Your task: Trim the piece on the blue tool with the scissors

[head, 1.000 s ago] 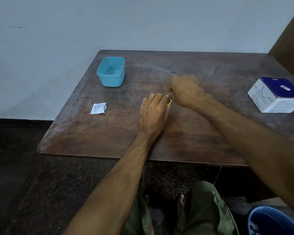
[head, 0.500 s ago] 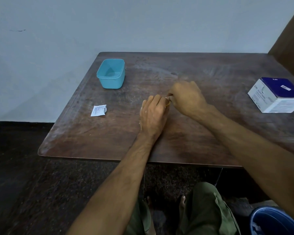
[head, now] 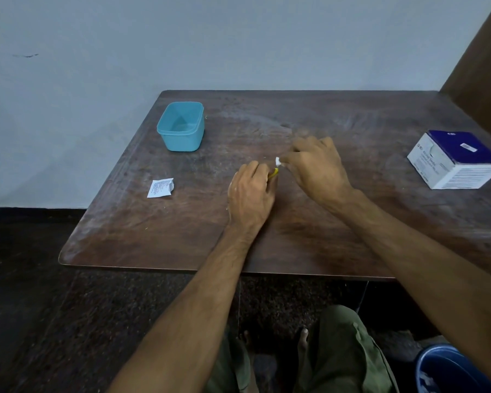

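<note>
My left hand [head: 251, 194] lies near the middle of the brown table [head: 295, 222] with its fingers curled round a small yellow object [head: 273, 173]; only a sliver of yellow shows past the fingertips. Just to its right, my right hand [head: 319, 168] pinches a small white swab [head: 278, 161] between thumb and fingers. The swab is right above the yellow object, and I cannot tell if they touch.
An open teal plastic tub [head: 182, 127] stands at the back left of the table. A torn white sachet [head: 160, 188] lies left of my hands. A blue and white carton [head: 457, 158] sits at the right edge. A blue bucket [head: 448, 370] is on the floor, lower right.
My left hand's fingers have curled tighter over the yellow object. My right hand has lifted slightly, so the white swab now shows at its fingertips.
</note>
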The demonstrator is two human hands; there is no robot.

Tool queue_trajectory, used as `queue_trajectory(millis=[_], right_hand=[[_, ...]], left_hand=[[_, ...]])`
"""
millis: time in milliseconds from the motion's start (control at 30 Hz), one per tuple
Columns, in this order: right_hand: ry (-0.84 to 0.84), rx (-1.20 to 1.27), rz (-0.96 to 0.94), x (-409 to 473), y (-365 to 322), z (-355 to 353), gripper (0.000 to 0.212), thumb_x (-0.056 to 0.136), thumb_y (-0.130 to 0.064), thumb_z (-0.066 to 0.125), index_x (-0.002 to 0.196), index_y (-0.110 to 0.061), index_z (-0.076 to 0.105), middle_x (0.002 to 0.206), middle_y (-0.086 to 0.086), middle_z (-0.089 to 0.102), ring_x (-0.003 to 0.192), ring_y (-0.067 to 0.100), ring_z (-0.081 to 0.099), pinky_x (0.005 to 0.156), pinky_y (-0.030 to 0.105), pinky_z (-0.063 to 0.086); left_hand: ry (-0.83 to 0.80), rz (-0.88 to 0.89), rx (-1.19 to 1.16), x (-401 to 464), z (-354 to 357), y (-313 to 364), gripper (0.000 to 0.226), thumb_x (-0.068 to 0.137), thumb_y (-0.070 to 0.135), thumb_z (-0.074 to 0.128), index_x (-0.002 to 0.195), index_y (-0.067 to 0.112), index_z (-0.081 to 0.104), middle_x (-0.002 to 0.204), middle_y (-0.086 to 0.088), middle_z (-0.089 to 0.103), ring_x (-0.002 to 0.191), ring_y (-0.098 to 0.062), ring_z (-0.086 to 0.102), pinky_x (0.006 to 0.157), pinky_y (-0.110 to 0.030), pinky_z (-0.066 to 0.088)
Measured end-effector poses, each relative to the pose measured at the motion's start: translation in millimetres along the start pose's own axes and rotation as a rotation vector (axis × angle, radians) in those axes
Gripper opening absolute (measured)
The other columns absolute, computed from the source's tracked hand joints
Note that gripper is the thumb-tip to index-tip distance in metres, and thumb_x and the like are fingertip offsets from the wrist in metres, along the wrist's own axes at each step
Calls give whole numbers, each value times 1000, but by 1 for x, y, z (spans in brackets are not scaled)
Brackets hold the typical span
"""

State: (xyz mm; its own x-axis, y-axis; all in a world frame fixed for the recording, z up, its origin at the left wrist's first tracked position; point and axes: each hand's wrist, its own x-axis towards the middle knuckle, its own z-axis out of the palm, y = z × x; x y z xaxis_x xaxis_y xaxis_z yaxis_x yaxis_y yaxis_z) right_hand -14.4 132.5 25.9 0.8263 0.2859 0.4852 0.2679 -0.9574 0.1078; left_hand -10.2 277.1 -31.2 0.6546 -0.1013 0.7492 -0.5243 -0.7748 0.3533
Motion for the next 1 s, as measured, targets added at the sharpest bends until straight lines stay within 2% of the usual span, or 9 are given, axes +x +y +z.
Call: queue_trajectory(millis=[167,300,433,533,700,800,900,1000], right_hand=[[85,99,146,1,12,2,9,81,-16,69,87,-18,76,82,8,64,81,35,59,70,37,31],[126,128,23,-9,-6,7,10,75,-17,71,84,-18,76,75,6,61,73,31,60,67,36,37],[118,126,89,-5,-1,7,12,81,-19,67,89,-18,75,82,6,65,79,33,60,71,39,38],[155,88,132,-2,6,7,12,81,-16,70,91,-20,75,82,4,65,78,31,59,71,37,37],[138,45,-6,-7,-4,14,10,77,-18,70,86,-20,75,77,2,60,74,28,58,70,34,27],[129,34,61,-3,3,12,12,79,-16,71,89,-21,75,81,2,64,78,29,59,72,36,30],[131,65,161,4,12,7,15,81,-15,70,92,-24,75,84,2,66,79,31,60,73,35,25],[128,103,127,1,3,11,14,79,-14,72,90,-22,75,81,3,64,78,31,60,71,34,30]], left_hand=[[-34,-37,-37,0,0,-1,19,86,23,67,75,8,61,74,-7,58,68,-25,56,60,-36,45],[-21,-58,-49,1,0,-1,25,87,25,67,72,7,58,72,-8,57,64,-24,56,56,-33,42],[-46,-84,-87,1,0,0,26,89,26,67,75,6,60,74,-8,58,65,-23,56,55,-36,44],[-61,-102,-104,1,0,0,23,88,26,68,77,7,62,76,-7,60,66,-22,57,55,-36,45],[-39,-121,-98,1,-1,0,26,88,28,68,76,6,62,75,-7,60,65,-23,57,54,-33,40],[-39,-119,-106,1,-1,0,24,88,26,69,77,6,62,75,-6,60,65,-22,57,54,-32,40],[-46,-139,-140,1,-1,0,21,88,26,68,79,7,64,76,-5,60,65,-22,57,54,-36,45],[-40,-156,-173,2,-1,1,20,89,26,67,81,8,65,77,-5,61,66,-23,57,56,-37,44]])
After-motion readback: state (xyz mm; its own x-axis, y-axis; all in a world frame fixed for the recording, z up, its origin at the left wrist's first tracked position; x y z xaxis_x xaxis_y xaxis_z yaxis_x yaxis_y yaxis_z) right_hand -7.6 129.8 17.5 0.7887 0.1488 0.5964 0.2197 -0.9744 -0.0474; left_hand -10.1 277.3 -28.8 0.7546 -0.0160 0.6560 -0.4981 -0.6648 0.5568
